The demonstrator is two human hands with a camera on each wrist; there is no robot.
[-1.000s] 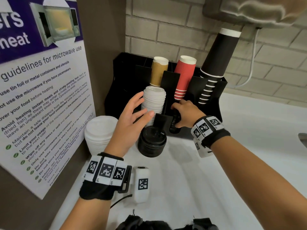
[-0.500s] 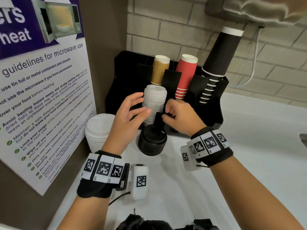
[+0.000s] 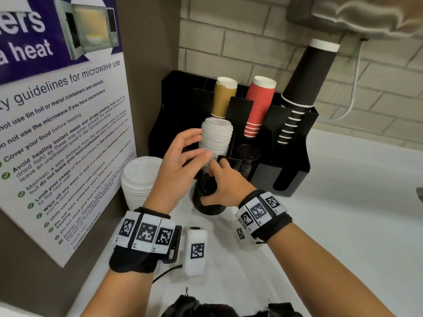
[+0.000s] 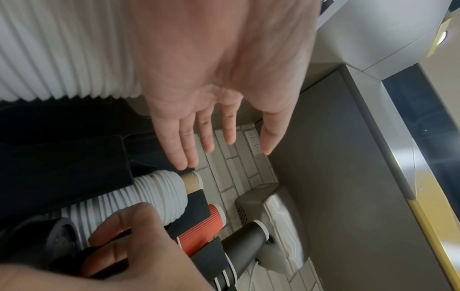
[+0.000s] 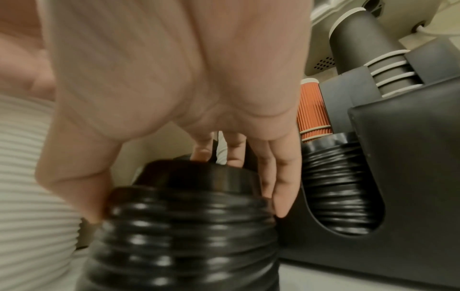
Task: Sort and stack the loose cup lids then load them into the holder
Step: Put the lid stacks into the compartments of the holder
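Observation:
A black holder (image 3: 286, 170) stands against the brick wall. Its front left slot holds a tall stack of white lids (image 3: 216, 138) (image 4: 161, 193), and the slot beside it holds black lids (image 3: 248, 156) (image 5: 338, 196). A loose stack of black lids (image 3: 206, 205) (image 5: 184, 236) stands on the counter in front of the holder. My right hand (image 3: 219, 181) (image 5: 186, 196) grips its top, thumb on one side and fingers on the other. My left hand (image 3: 199, 143) (image 4: 211, 141) hovers flat beside the white stack in the holder, holding nothing. A second loose stack of white lids (image 3: 139, 181) sits at the left.
Brown cups (image 3: 224, 97), red cups (image 3: 259, 106) and tall black cups (image 3: 304, 88) lean out of the holder's rear slots. A panel with a microwave poster (image 3: 68, 110) closes off the left side. The white counter (image 3: 320, 225) stretches to the right. A wall unit (image 3: 366, 14) hangs above.
My right hand left the holder's black-lid slot, moved left and took hold of the loose black stack. My left hand stayed beside the white stack, fingers still spread.

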